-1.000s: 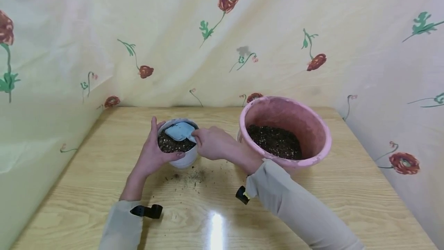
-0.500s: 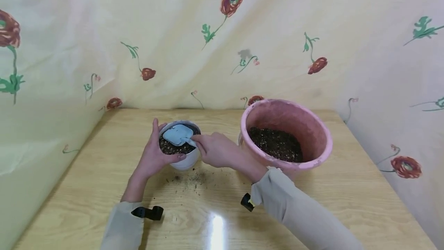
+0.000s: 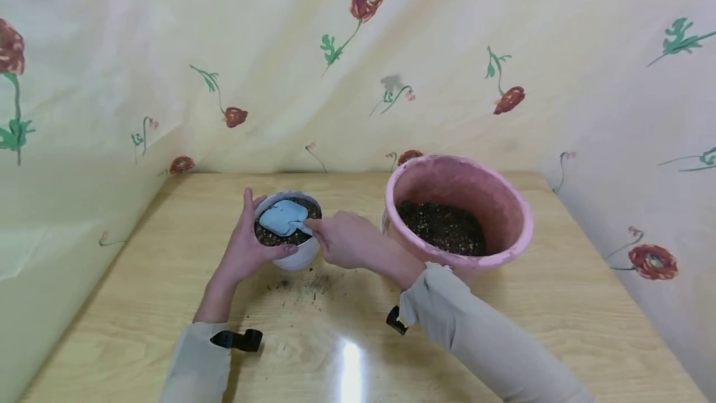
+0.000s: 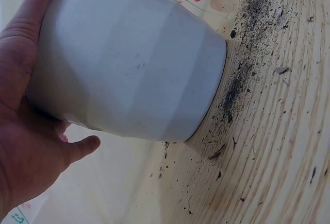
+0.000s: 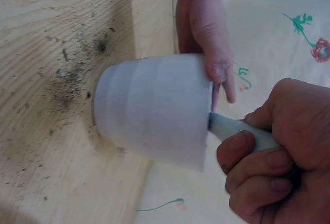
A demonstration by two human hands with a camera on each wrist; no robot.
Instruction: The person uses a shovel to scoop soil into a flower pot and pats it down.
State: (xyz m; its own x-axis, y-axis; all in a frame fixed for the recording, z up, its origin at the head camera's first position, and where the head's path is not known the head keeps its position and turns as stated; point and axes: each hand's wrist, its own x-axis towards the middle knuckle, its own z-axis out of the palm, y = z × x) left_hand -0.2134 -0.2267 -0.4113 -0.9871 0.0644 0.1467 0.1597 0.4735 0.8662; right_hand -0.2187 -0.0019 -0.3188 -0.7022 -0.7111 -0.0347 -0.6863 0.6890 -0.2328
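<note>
A small white flower pot (image 4: 134,59), filled with dark soil (image 3: 270,236), stands on the table. My left hand (image 3: 246,247) grips it from the left, the thumb along the near side just below the rim. In my right hand (image 3: 349,240) is the handle of a light blue trowel (image 3: 283,217), fingers curled round it in the right wrist view (image 5: 273,157). The trowel's blade lies over the soil inside the rim, its back facing up. The pot wall hides the blade in both wrist views.
A large pink tub (image 3: 517,247) stands to the right, partly filled with dark soil (image 3: 442,227). Spilled soil crumbs (image 3: 307,285) lie on the wooden table (image 3: 313,353) in front of the pot. A flowered cloth (image 3: 279,79) hangs behind and at both sides.
The trowel blade has shifted slightly left and nearer over the soil, and my right hand has dropped a little. My left hand has kept its grip on the pot.
</note>
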